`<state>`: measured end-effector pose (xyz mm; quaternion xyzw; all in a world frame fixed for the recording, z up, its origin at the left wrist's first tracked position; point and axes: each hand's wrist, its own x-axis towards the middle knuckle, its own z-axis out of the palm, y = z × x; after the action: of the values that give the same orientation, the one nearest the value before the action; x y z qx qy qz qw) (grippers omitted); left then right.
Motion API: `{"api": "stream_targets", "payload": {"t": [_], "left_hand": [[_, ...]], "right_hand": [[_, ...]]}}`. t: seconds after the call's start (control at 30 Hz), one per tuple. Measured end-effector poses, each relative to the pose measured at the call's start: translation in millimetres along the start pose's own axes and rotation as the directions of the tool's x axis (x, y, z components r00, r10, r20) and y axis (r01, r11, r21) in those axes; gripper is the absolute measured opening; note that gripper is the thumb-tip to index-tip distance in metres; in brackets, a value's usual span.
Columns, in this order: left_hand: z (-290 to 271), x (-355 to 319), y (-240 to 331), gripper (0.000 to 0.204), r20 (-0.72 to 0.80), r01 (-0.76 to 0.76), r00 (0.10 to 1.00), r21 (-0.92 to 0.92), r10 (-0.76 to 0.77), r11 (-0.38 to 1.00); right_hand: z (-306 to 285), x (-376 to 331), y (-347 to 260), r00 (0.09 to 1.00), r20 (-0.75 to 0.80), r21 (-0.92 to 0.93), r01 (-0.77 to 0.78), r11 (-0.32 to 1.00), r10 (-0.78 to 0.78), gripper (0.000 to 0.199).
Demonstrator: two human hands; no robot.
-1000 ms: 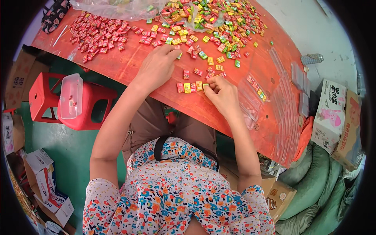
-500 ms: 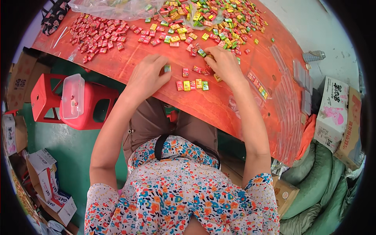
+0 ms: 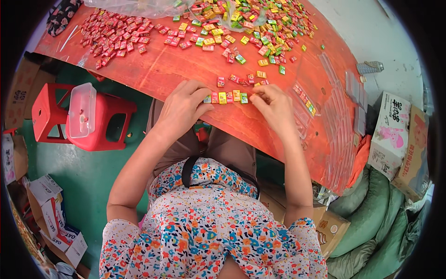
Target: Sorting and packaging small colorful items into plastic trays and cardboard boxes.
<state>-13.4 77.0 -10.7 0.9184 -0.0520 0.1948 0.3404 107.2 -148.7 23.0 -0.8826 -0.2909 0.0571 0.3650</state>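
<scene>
A short row of small boxes (image 3: 222, 97) in red, yellow, orange and green lies on the red table in front of me. At its left end, my left hand (image 3: 186, 106) has its thumb and fingers closed around a small green box (image 3: 207, 99). By the green box (image 3: 244, 98) at the right end, my right hand (image 3: 275, 108) is curled in a pinch; whatever it may hold is hidden by the fingers. Just beyond the row lie a few loose red boxes (image 3: 220, 82) and a yellow box (image 3: 261, 74).
A heap of red boxes (image 3: 116, 35) covers the table's far left, with a mixed heap (image 3: 278, 35) at the far right and a clear plastic bag (image 3: 139, 7) between. Clear plastic strips (image 3: 334, 139) and a filled strip (image 3: 304, 99) lie right. Red stools (image 3: 104, 123) stand left.
My left hand has brought the green box down to the row's left end. My right hand has come back from the loose boxes to the row's right end.
</scene>
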Motion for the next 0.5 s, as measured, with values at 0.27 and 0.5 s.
{"api": "stream_targets", "payload": {"t": [0.27,0.5], "left_hand": [[-0.3,11.1,10.3,0.045,0.130,0.127,0.982,0.066,-0.135,0.990],[5.3,22.4,14.3,0.048,0.214,0.117,0.968,0.061,-0.127,0.991]], "right_hand": [[-12.0,0.6,13.4,0.964,0.195,0.003,0.182,0.983,-0.180,0.033],[5.4,7.1,21.3,0.913,0.214,-0.129,0.380,0.916,-0.349,0.049]]}}
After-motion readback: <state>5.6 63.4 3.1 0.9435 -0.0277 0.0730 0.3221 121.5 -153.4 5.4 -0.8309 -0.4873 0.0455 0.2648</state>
